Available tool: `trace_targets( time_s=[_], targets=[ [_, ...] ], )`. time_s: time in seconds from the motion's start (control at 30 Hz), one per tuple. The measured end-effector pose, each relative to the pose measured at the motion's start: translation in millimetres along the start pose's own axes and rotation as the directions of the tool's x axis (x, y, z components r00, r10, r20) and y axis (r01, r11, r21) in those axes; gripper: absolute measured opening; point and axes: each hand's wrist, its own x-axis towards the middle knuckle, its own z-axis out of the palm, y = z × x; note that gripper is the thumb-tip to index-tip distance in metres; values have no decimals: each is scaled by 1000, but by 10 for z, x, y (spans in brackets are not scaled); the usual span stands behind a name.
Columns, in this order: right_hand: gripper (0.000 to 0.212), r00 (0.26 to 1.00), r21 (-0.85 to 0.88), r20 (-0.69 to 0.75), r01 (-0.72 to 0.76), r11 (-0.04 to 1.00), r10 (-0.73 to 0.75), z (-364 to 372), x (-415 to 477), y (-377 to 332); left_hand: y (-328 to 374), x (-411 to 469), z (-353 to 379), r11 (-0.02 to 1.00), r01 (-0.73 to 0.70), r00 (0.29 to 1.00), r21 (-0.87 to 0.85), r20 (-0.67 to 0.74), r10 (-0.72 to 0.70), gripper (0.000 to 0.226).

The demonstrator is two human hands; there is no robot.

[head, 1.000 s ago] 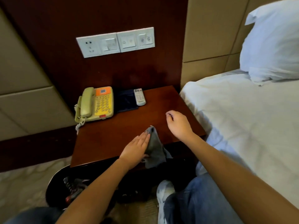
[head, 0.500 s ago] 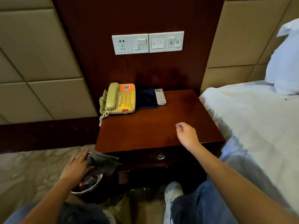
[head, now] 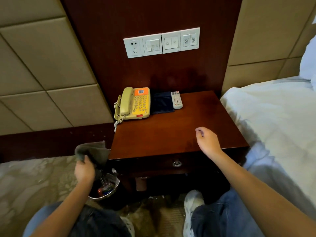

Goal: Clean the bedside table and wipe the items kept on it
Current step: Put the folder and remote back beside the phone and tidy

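now, the bedside table (head: 171, 134) is the big job. its front stretch shows bare wood with a faint dark smear near the front right, damp or shadow, i cannot tell, so i judge the top only partly done and the items untouched. the grey cloth (head: 93, 150) is off the table, just past its front left corner and above the waste bin (head: 104, 190). it is bunched in the left hand (head: 84, 170), whose fingers curl tight round it. this looks like a shake-out. to do it well, keep the cloth low over the bin's rim so dust drops inside, then refold to a fresh face. the right hand (head: 207, 141) hovers over the front right of the top, fingers loosely curled, holding nothing. it is free to lift each item so the cloth can pass beneath.

around it, the white bed (head: 273, 117) lies close on the right, with tan padded wall panels (head: 42, 65) on both sides and patterned carpet (head: 34, 177) at lower left. a dark wood panel (head: 153, 74) backs the table and carries a white switch plate (head: 161, 41). at the back left stands the yellow telephone (head: 135, 104), right against a dark blue folder (head: 162, 102). a small white remote (head: 177, 100) lies at the folder's right edge. a metal drawer pull (head: 177, 163) sits under the front lip.
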Motion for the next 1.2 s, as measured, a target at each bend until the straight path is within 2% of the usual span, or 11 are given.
trace_targets(
  time_s=[0.1, 0.17, 0.3, 0.4, 0.47, 0.63, 0.77, 0.83, 0.97, 1.07, 1.2],
  targets=[
    [35, 1000, -7, 17, 16, 1000, -15, 35, -43, 20, -7, -310, 279, 996, 53, 987, 77, 150, -64, 36],
    [35, 999, -9, 24, 31, 999, -31, 37, -92, 15, 55, -585, 615, 982, 180, 977, -49, 126, -173, 41],
    [34, 993, -10, 42, 109, 994, -109, -77, -175, 11, 252, -1079, 1137, 972, 153, 988, -177, 27, -151, 56],
    [33, 994, 13, -7, 112, 994, -112, -298, -129, 39, 222, -1357, 1475, 962, 190, 979, -198, 115, -170, 50],
    [34, 996, 47, -57, 73, 996, -70, -469, -82, 97, 242, -1589, 1713, 927, 298, 948, -229, 185, -259, 47],
    [33, 993, 162, -119, -3, 987, 23, -726, -61, 439, 332, -1922, 2103, 793, 549, 800, -265, 443, -405, 47],
    [30, 980, 185, -178, -61, 981, 95, -807, -35, 674, 199, -1915, 2178, 529, 755, 635, -386, 632, -445, 46],
    [30, 973, 189, -196, -84, 978, 122, -852, -51, 738, 182, -2017, 2261, 442, 794, 592, -418, 700, -401, 46],
    [32, 979, 131, -166, -94, 987, 115, -939, -135, 796, 462, -2427, 2517, 419, 839, 509, -346, 772, -381, 41],
    [32, 980, 105, -166, -97, 990, 113, -1037, -184, 803, 789, -2694, 2743, 429, 876, 390, -219, 845, -365, 41],
    [33, 974, 88, -188, -110, 990, 125, -1201, -238, 823, 1114, -3024, 3033, 487, 858, 381, -165, 840, -386, 28]
  ],
)
